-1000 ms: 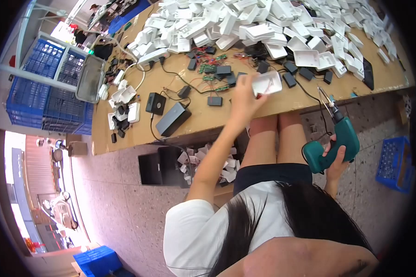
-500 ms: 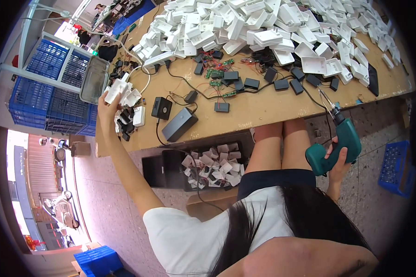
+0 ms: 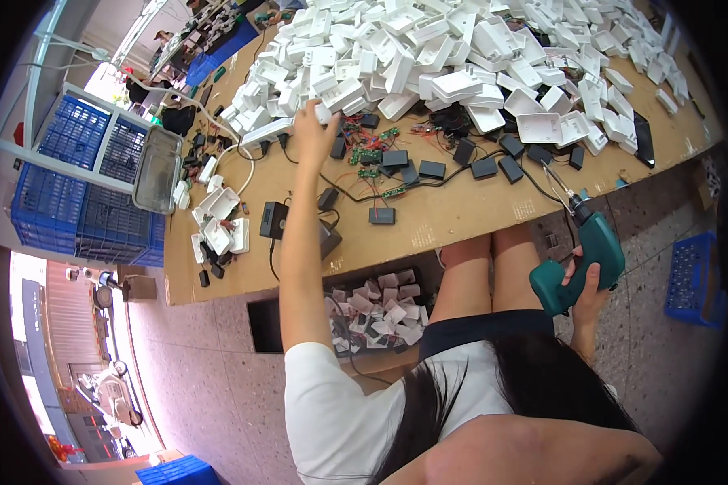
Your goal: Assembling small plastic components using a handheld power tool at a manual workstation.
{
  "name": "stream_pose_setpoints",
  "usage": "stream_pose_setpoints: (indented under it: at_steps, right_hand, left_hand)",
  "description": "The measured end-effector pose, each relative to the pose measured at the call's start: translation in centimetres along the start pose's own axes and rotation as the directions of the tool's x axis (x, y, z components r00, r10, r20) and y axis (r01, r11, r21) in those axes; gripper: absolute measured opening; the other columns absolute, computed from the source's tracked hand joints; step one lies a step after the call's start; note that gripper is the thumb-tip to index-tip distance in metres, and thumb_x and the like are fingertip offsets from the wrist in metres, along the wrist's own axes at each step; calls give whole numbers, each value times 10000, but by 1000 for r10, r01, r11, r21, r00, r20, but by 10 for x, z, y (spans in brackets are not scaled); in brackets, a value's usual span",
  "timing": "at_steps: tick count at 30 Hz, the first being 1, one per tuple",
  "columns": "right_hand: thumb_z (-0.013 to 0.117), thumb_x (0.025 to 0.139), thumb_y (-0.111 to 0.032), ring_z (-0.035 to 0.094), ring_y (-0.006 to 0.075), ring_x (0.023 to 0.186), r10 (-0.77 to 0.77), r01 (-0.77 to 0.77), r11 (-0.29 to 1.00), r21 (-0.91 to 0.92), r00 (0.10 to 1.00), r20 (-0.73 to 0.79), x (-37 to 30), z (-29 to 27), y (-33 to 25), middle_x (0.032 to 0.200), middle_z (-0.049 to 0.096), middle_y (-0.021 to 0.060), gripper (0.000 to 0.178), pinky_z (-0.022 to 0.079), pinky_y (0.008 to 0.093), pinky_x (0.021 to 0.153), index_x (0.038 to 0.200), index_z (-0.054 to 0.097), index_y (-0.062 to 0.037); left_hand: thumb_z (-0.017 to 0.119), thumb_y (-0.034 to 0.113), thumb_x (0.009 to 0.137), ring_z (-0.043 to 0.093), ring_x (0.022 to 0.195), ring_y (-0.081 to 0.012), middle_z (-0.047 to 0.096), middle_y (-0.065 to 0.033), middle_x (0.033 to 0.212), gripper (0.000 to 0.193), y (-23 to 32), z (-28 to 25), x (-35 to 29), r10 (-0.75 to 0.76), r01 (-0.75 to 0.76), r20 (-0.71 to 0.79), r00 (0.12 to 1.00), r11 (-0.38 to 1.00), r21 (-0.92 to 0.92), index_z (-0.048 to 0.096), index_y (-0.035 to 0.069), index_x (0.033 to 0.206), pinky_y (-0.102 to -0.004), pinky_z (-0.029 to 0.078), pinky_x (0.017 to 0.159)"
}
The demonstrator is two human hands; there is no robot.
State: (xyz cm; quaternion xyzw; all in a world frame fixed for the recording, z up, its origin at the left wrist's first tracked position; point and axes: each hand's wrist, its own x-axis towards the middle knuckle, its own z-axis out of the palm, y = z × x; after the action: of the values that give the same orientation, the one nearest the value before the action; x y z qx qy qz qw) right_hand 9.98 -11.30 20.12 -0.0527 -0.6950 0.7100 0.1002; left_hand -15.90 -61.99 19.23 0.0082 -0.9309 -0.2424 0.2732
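Observation:
My left hand (image 3: 311, 133) reaches to the near left edge of the large heap of white plastic cases (image 3: 429, 56). Its fingers are closed around a small white plastic case (image 3: 323, 114). In my right hand (image 3: 586, 289) is a green pistol-shaped soldering gun (image 3: 603, 250), held off the table's front edge with its thin metal tip (image 3: 556, 179) pointing up and to the left. Between the hands lie several black battery boxes (image 3: 431, 170) and small green circuit boards (image 3: 370, 156) with red wires.
A smaller group of white cases (image 3: 217, 206) lies at the table's left, beside a clear tray (image 3: 158, 170). A black adapter (image 3: 274, 220) and dark cables lie near my left forearm. Under the table stands a bin of cases (image 3: 384, 311). Blue crates (image 3: 77, 117) stand at left.
My left hand has left the smaller group of cases on the left and moved right to the big heap. My right hand keeps hold of the soldering gun, almost in place.

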Motion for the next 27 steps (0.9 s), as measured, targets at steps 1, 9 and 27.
stream_pose_setpoints:
  at_steps: [1,9,27]
  right_hand:
    - [477,1060,-441,555,127,661,-11,11,1000,5,1000,-9,2,3,0,864,582,75,482,459,267,601,1175,563,19]
    - [464,1060,-464,554,127,654,-35,35,999,11,999,30,19,-37,-11,812,578,71,498,449,262,606,1161,572,11]
    - [536,1053,-355,568,131,671,-49,49,990,129,999,-1,15,-147,9,805,605,74,416,467,269,621,1170,611,37]
  left_hand:
    - [779,272,866,598,1029,-462,610,-265,1070,406,2,8,6,2,-2,-8,1000,1000,6,632,49,1172,-503,495,903]
    - [780,38,803,530,1201,-467,522,-310,1254,226,65,25,-5,-4,21,-143,990,993,113,602,15,940,-497,442,997]
    - [801,316,836,569,945,-407,506,-203,1091,558,360,49,-242,-75,65,545,835,997,37,548,-72,1147,-473,496,813]
